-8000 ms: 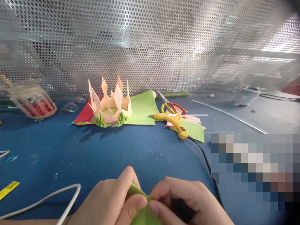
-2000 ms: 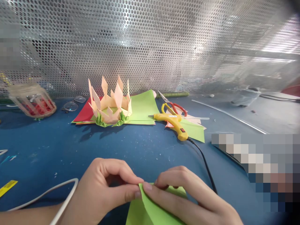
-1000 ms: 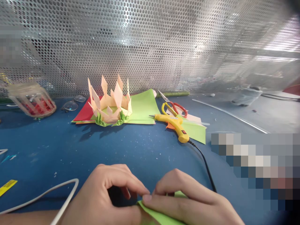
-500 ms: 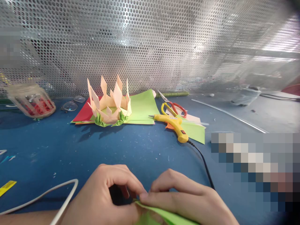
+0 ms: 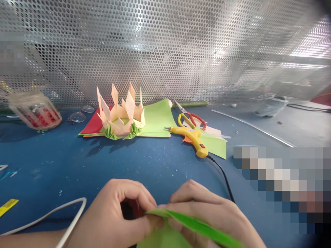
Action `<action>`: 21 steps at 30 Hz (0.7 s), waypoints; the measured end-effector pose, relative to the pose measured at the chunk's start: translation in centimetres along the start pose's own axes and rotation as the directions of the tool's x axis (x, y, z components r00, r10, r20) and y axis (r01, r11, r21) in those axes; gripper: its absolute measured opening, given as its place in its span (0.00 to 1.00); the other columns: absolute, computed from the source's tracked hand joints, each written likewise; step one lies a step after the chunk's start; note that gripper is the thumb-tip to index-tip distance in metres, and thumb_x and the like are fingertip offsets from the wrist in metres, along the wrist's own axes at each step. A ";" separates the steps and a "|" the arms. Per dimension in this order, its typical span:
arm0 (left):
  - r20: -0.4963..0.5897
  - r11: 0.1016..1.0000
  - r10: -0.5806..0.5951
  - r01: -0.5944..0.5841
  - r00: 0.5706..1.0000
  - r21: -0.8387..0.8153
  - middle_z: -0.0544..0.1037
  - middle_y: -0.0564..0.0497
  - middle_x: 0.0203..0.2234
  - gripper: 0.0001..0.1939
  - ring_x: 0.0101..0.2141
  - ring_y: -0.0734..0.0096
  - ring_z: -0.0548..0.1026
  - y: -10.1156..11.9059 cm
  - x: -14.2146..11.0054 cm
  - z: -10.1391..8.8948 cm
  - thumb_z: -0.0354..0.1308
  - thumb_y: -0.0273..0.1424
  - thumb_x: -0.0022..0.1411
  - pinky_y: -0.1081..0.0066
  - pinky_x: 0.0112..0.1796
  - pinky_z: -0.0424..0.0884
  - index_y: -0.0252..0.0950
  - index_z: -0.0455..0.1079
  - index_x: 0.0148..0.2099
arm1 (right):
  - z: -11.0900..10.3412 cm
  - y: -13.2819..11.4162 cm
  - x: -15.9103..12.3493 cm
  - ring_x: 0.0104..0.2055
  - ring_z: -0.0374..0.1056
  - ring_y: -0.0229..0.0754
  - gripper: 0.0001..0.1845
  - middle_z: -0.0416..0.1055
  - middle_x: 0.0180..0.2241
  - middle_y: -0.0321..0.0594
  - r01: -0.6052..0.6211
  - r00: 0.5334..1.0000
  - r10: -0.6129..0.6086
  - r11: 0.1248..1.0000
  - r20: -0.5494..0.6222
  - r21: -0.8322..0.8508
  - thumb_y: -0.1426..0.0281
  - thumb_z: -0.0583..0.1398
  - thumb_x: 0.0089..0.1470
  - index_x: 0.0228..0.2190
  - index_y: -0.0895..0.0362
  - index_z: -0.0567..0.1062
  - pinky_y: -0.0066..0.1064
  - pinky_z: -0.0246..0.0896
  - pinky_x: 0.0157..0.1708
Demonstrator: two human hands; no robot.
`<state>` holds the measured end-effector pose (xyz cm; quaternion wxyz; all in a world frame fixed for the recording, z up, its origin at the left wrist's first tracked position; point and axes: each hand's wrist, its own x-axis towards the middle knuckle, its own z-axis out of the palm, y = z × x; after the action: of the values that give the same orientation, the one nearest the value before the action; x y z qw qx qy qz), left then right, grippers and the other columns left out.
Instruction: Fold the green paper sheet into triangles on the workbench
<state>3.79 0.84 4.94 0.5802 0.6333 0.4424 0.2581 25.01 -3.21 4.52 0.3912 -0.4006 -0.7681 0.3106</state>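
A piece of light green paper (image 5: 165, 236) with a raised, darker green fold is between my hands at the bottom of the view. My left hand (image 5: 113, 213) pinches its left edge between thumb and fingers. From the other side my right hand (image 5: 209, 213) grips the folded part, its thumb partly behind the raised flap. The paper's lower part runs out of the picture. Beyond the hands stands a peach paper crown (image 5: 121, 119) with tall points and small green folded pieces at its base.
A yellow glue gun (image 5: 192, 136) lies right of centre, its black cord running toward me. Scissors (image 5: 191, 117), green paper sheets (image 5: 157, 119), eyeglasses (image 5: 77, 117) and a jar with red bits (image 5: 36, 112) lie near the perforated metal screen (image 5: 165, 51). A white cable (image 5: 51, 210) loops at left.
The green paper's flap has come up into fuller view between my hands, showing a darker green side. My right hand has shifted slightly. The crown and tools stay put.
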 end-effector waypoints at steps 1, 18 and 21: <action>0.009 1.000 -0.004 0.004 1.000 -0.003 0.76 0.56 0.22 0.09 0.26 0.73 0.70 0.1 0.0 0.0 0.69 0.31 0.52 0.74 0.29 0.65 0.37 0.74 0.22 | 0.1 0.0 0.1 0.31 0.74 0.38 0.11 0.78 0.32 0.37 -0.056 0.998 0.056 0.998 0.007 0.001 0.72 0.62 0.62 0.42 0.48 0.84 0.22 0.70 0.29; 0.010 0.990 -0.140 0.140 0.990 0.011 0.75 0.55 0.17 0.16 0.25 0.66 0.74 1.0 1.0 -0.2 0.70 0.46 0.49 0.72 0.27 0.68 0.37 0.81 0.30 | 0.5 -0.2 0.0 0.24 0.67 0.33 0.10 0.68 0.27 0.35 -0.052 0.999 0.053 0.994 0.011 -0.093 0.70 0.60 0.63 0.31 0.53 0.81 0.19 0.66 0.25; 0.039 0.983 -0.184 0.184 0.982 -0.013 0.74 0.56 0.17 0.16 0.24 0.69 0.71 0.6 0.8 0.0 0.70 0.45 0.49 0.74 0.25 0.65 0.37 0.79 0.26 | 0.6 -0.2 0.1 0.26 0.70 0.35 0.13 0.73 0.29 0.37 -0.078 0.997 0.079 0.996 0.009 -0.053 0.69 0.58 0.65 0.32 0.53 0.81 0.20 0.68 0.27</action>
<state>4.29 1.56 5.40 0.6149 0.5895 0.4860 0.1952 24.40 -3.33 4.44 0.3636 -0.4389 -0.7619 0.3077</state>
